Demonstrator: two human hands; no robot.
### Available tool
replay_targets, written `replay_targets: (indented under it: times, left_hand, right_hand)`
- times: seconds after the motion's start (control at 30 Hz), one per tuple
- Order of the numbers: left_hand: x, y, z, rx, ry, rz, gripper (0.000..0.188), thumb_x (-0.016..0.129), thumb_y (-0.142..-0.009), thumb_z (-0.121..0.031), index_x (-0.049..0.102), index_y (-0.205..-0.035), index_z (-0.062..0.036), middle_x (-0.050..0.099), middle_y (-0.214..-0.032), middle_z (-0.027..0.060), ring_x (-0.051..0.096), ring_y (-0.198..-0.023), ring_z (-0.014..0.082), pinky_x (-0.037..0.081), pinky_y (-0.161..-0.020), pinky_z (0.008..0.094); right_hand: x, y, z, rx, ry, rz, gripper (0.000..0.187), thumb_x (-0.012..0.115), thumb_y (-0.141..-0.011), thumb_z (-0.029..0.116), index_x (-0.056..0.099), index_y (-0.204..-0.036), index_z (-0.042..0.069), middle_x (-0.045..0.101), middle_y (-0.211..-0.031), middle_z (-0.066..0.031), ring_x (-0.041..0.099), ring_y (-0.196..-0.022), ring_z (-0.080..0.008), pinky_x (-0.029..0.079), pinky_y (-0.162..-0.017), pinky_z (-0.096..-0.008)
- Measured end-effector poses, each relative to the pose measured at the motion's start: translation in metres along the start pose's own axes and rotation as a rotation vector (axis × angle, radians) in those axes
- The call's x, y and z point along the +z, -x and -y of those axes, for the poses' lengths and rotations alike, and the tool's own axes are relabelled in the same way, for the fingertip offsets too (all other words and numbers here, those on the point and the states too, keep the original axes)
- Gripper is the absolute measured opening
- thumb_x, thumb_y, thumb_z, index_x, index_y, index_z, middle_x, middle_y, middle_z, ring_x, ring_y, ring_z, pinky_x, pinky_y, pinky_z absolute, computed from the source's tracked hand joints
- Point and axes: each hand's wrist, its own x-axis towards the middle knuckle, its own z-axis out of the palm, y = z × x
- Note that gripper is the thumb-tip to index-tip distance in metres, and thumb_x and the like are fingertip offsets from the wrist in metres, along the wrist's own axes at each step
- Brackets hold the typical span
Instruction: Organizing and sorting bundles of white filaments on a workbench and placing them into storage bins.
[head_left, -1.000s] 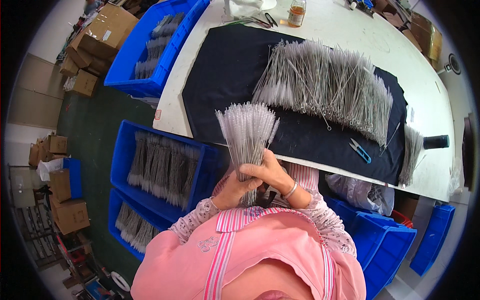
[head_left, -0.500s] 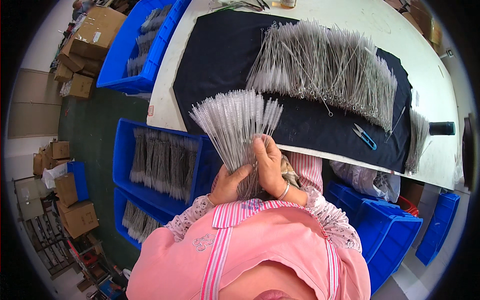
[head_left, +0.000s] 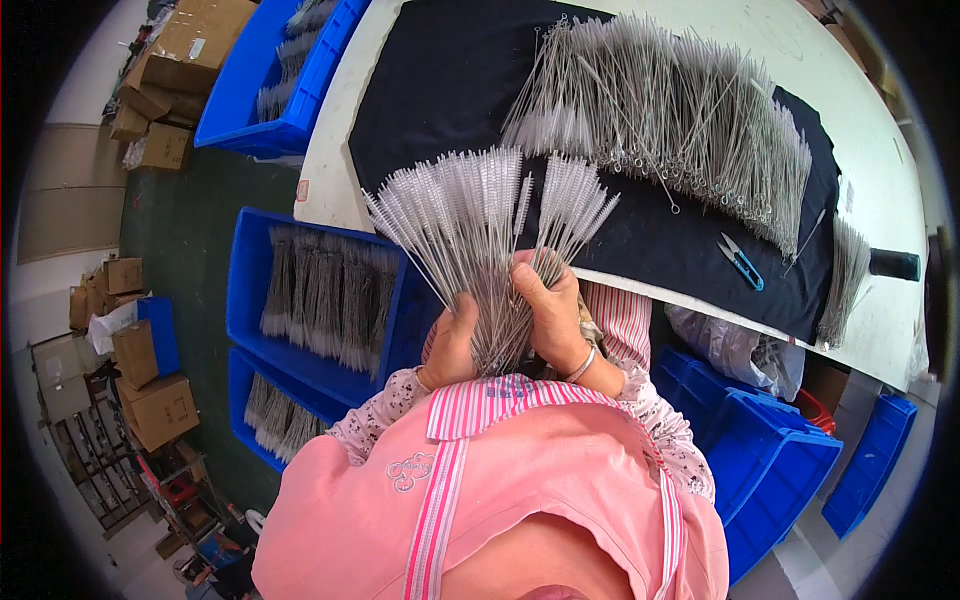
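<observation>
A fanned bundle of thin wire brushes (head_left: 455,205) with pale bristle tips stands up between my two hands in front of my chest. My left hand (head_left: 452,345) is closed round the lower wire stems of the larger, left part. My right hand (head_left: 555,318) grips a smaller cluster of straw brushes (head_left: 572,208), its thumb pressed on the stems; a gap separates the two groups at the bristle ends. Below, their wire stems cross and meet near my apron. A large pile of the same brushes (head_left: 660,120) lies on the black cloth (head_left: 430,90) beyond my hands.
Small blue-handled thread snips (head_left: 742,262) and a dark cylinder (head_left: 894,264) lie on the white table (head_left: 880,180) side to the right. Blue crates (head_left: 240,290) with brushes stand at the left; more blue crates (head_left: 770,480) are at the right. Cardboard boxes (head_left: 157,410) stack farther left.
My right hand has shifted slightly right, parting a cluster of brushes from the main bundle and widening the gap at the bristle ends. My left hand keeps its hold.
</observation>
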Motion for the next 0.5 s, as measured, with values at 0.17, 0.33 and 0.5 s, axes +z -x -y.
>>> replay_targets:
  times: [0.17, 0.33, 0.5]
  left_hand:
    - [0.008, 0.001, -0.001, 0.059, -0.068, -0.06, 0.045, 0.041, -0.097, -0.026, 0.037, -0.131, 0.0016, 0.05, -0.125, 0.0103, 0.05, -0.112, 0.0191, 0.041, -0.096, 0.0334]
    - [-0.005, 0.004, 0.002, 0.026, -0.342, -0.207, 0.039, 0.059, -0.085, -0.007, 0.044, -0.12, 0.0019, 0.058, -0.11, 0.01, 0.057, -0.098, 0.0153, 0.046, -0.085, 0.0302]
    - [0.004, 0.004, -0.001, 0.062, -0.305, -0.219, 0.04, 0.065, -0.082, -0.007, 0.046, -0.116, 0.0018, 0.06, -0.106, 0.0099, 0.059, -0.093, 0.014, 0.047, -0.08, 0.027]
  right_hand:
    - [-0.004, -0.004, 0.003, 0.052, 0.024, 0.029, 0.039, 0.072, -0.077, 0.007, 0.053, -0.11, -0.001, 0.058, -0.081, 0.0011, 0.055, -0.07, -0.0067, 0.045, -0.065, -0.0201]
    - [-0.005, -0.002, 0.009, 0.222, -0.182, 0.018, 0.033, 0.064, -0.082, 0.008, 0.05, -0.111, -0.001, 0.061, -0.086, -0.0048, 0.061, -0.073, -0.0138, 0.051, -0.066, -0.026]
    - [-0.01, -0.005, 0.005, 0.261, -0.235, 0.047, 0.033, 0.054, -0.089, 0.017, 0.047, -0.115, -0.002, 0.06, -0.099, -0.0127, 0.063, -0.078, -0.022, 0.055, -0.07, -0.0323]
